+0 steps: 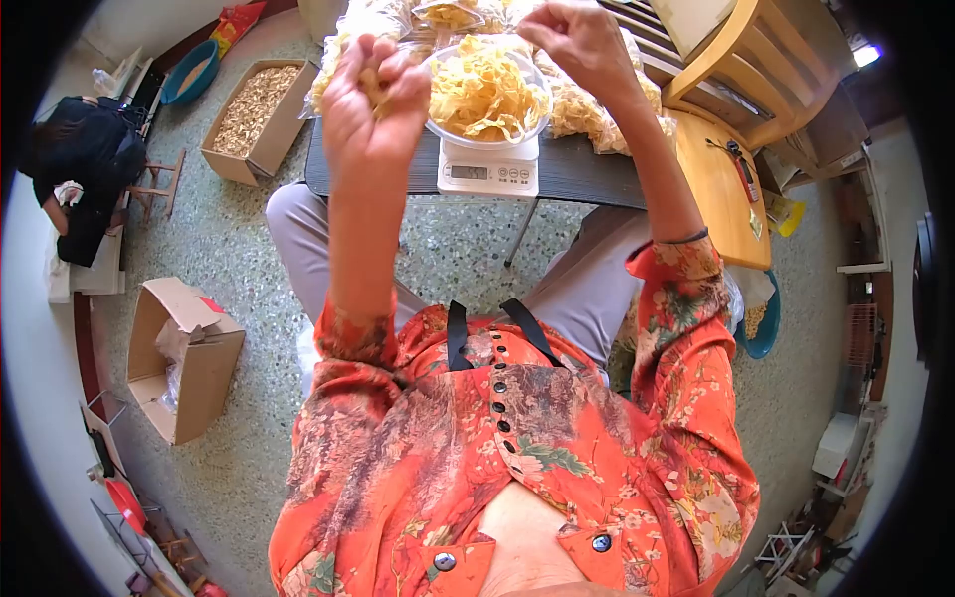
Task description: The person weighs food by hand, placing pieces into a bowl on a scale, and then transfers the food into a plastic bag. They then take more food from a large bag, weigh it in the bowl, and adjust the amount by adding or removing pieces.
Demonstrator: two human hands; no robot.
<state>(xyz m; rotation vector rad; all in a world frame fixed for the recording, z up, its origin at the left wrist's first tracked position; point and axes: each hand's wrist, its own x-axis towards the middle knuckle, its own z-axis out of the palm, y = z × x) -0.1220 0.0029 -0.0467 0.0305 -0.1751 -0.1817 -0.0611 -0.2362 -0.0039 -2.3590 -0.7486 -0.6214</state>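
A clear round bowl of pale yellow, ribbon-like dried strips point(484, 88) rests on a white digital scale point(488, 175) at the near edge of the dark table point(587, 171). Digits show on the scale's display, too small to read surely. My left hand point(376, 99) is raised just left of the bowl, its fingers curled around something tan that I cannot make out. Above and right of the bowl is my right hand point(575, 42), with thumb and fingers pinched together; what they hold, if anything, is hidden. Filled clear bags point(579, 111) lie behind and beside the bowl.
A wooden chair point(766, 60) and a round wooden stool with tools point(711, 189) are at right. On the left floor are a box of brown pieces point(255, 111), an open carton point(189, 358) and a blue basin point(189, 75). Another person in black point(92, 159) is at far left.
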